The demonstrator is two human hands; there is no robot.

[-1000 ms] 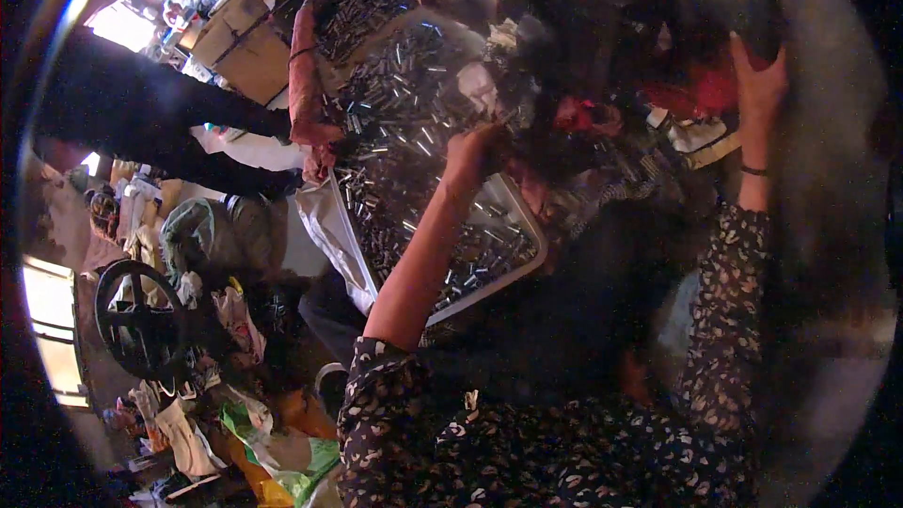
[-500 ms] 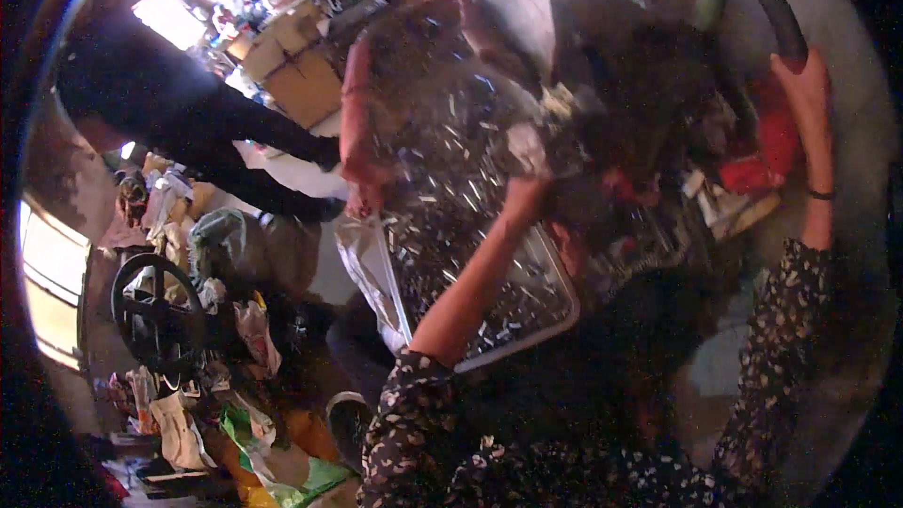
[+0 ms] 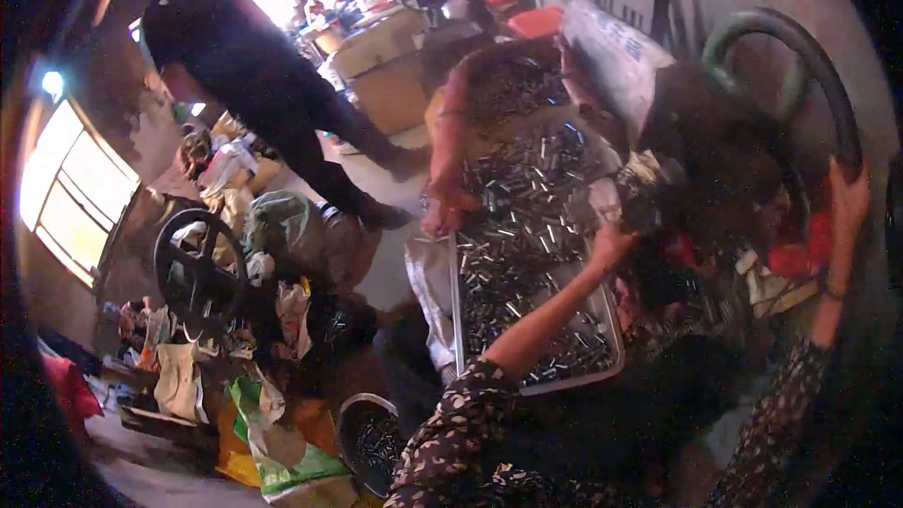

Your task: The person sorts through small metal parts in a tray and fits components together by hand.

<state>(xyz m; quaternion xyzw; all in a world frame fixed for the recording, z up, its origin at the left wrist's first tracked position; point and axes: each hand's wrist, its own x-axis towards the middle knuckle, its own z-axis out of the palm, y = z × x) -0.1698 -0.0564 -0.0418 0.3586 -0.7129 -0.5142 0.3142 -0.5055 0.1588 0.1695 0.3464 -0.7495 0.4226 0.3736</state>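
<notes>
My right hand point(image 3: 849, 193) is closed round the lower end of a thick, curved dark-green bar point(image 3: 785, 28) at the right. My left hand point(image 3: 611, 243) reaches over a light-rimmed tray point(image 3: 574, 384), its fingers bent beside a pale, crumpled-looking piece point(image 3: 603, 199) at a dark machine point(image 3: 715, 141). What these fingers hold, if anything, is too dim to make out. Many small shiny metal cylinders point(image 3: 513, 268) fill the tray. Behind them, more small pieces point(image 3: 517, 89) lie within a reddish, rounded edge point(image 3: 450, 146).
A person in dark clothes point(image 3: 240, 56) stands at the left. Nearer are a black handwheel point(image 3: 199, 268), a green-and-white sack point(image 3: 292, 461) and a bucket point(image 3: 350, 404) of small pieces. Cardboard boxes point(image 3: 381, 75) stand at the back. Red pieces point(image 3: 795, 259) lie below my right hand.
The whole view has swung, so the scene sits farther right and mostly lower. Both hands keep their places, the right on the curved bar and the left by the pale piece.
</notes>
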